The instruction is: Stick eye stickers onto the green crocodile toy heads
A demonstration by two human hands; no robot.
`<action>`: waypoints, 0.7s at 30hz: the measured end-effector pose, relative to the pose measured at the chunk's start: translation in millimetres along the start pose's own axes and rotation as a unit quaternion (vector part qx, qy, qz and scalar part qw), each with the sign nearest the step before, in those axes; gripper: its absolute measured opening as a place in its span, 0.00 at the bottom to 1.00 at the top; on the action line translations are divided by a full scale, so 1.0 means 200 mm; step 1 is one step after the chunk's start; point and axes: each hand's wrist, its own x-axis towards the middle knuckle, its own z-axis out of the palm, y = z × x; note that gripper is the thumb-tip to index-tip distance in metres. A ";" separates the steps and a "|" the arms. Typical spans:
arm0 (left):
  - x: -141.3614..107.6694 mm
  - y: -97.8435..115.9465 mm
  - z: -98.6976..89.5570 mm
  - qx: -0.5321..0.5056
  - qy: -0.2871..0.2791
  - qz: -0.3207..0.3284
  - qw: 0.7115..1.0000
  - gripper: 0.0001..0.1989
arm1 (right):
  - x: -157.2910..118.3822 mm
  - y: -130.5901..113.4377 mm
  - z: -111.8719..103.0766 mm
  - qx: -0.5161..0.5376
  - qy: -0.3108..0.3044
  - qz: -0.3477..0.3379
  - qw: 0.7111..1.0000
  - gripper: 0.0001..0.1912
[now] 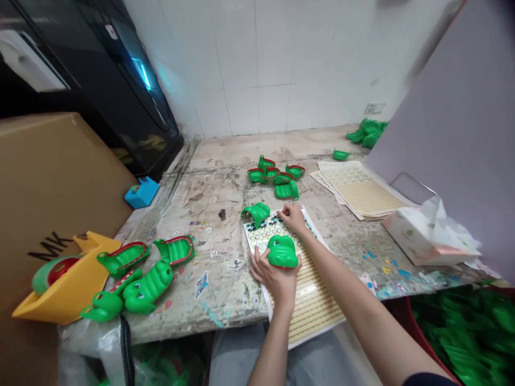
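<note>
My left hand (276, 276) is wrapped round a green plastic crocodile head (282, 251) with an eye sticker on it, just above a sticker sheet (311, 300). Beyond it, my right hand (294, 219) pinches at the sheet's upper part, among the round eye stickers; whatever lies between its fingertips is too small to make out. The lower part of the sheet carries rows of yellowish strips. Close to my right fingertips, another green crocodile head (257, 213) rests on the sheet's top left corner.
Several green jaw pieces (269, 173) lie farther back. More sticker sheets (362, 190) and a tissue box (422, 236) are at right. Crocodile parts (147, 287) and a yellow tape dispenser (86, 273) stand at left by a cardboard box (52, 177). A red-rimmed bin (418, 327) holds green parts.
</note>
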 end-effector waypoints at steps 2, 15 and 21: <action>0.00 0.00 0.01 -0.001 0.009 0.005 1.000 0.35 | 0.00 0.02 0.03 0.003 0.009 -0.016 1.000 0.11; -0.01 0.01 0.00 0.008 -0.004 -0.003 1.000 0.35 | 0.00 0.06 0.05 0.053 0.041 -0.067 0.996 0.14; -0.01 0.00 0.00 0.004 0.000 -0.002 1.000 0.35 | 0.00 0.06 0.05 0.049 0.048 -0.050 0.996 0.13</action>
